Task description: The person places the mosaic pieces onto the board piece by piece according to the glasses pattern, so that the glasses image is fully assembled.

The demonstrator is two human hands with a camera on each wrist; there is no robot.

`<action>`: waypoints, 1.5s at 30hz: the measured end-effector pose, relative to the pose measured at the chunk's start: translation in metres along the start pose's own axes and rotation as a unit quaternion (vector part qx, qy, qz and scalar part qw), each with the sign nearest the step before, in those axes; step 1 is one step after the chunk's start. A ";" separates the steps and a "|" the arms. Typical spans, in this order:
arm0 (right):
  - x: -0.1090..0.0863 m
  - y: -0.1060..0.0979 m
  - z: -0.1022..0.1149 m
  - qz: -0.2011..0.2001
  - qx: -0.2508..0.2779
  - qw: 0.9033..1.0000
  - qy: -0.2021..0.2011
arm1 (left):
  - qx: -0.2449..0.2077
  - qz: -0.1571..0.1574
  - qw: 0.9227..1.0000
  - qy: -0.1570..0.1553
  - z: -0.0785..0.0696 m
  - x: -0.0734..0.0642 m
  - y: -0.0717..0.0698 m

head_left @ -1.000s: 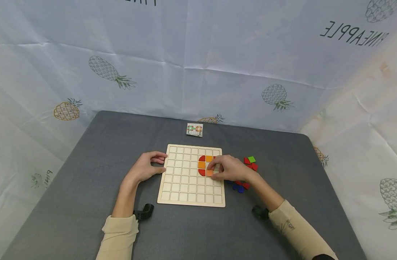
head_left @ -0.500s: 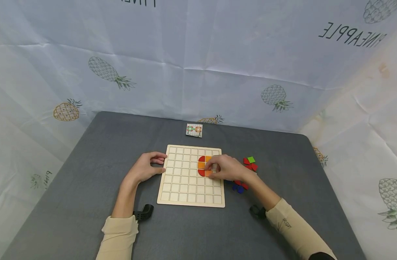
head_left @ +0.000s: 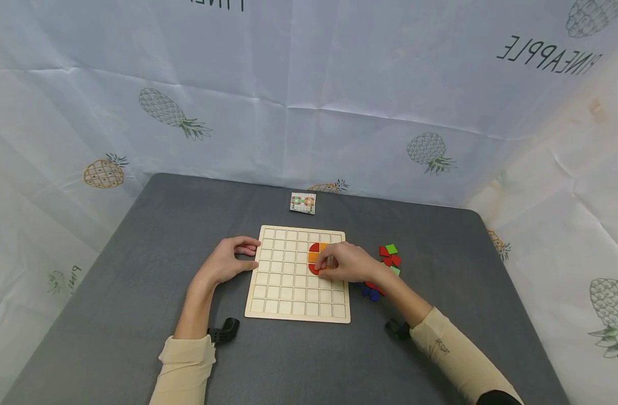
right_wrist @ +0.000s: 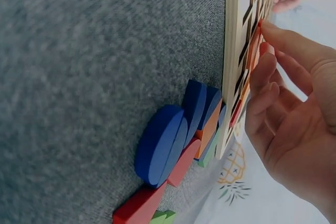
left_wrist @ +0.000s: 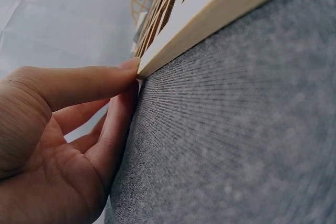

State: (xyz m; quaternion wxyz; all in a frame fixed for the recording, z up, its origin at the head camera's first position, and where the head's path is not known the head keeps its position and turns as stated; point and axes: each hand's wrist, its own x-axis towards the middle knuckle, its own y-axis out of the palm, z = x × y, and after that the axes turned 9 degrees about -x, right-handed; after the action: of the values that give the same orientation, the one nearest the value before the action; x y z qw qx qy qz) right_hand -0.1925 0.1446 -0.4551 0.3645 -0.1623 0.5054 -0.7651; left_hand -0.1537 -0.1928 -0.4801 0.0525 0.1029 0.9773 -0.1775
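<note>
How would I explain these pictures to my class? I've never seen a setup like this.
There is no machine here, just a person's two bare hands. The wide picture is taken from the head, looking forward and down; the two close-ups come from the left and right wrists. On the dark table lies a pale gridded board. The left hand touches its left edge. The right hand reaches over red and orange pieces set on the board; whether it grips one is unclear. Loose coloured pieces lie to the board's right, and a small patterned card sits beyond its far edge.
</note>
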 end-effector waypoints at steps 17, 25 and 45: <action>-0.010 -0.011 -0.008 -0.003 0.049 0.999 0.008 | -0.002 -0.001 1.000 0.002 0.000 0.000 -0.001; -0.028 -0.016 -0.028 -0.023 0.053 0.998 0.025 | 0.003 -0.003 1.000 -0.003 0.002 0.001 -0.001; -0.089 -0.023 -0.065 -0.016 0.073 0.994 0.084 | -0.007 0.001 1.000 0.004 0.002 0.000 0.001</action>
State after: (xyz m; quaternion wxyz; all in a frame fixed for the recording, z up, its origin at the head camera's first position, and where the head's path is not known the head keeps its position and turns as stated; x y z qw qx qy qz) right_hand -0.1808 0.2568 -0.4525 0.3199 -0.0786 0.4744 -0.8164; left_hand -0.1531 -0.1928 -0.4821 0.0492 0.1042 0.9787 -0.1702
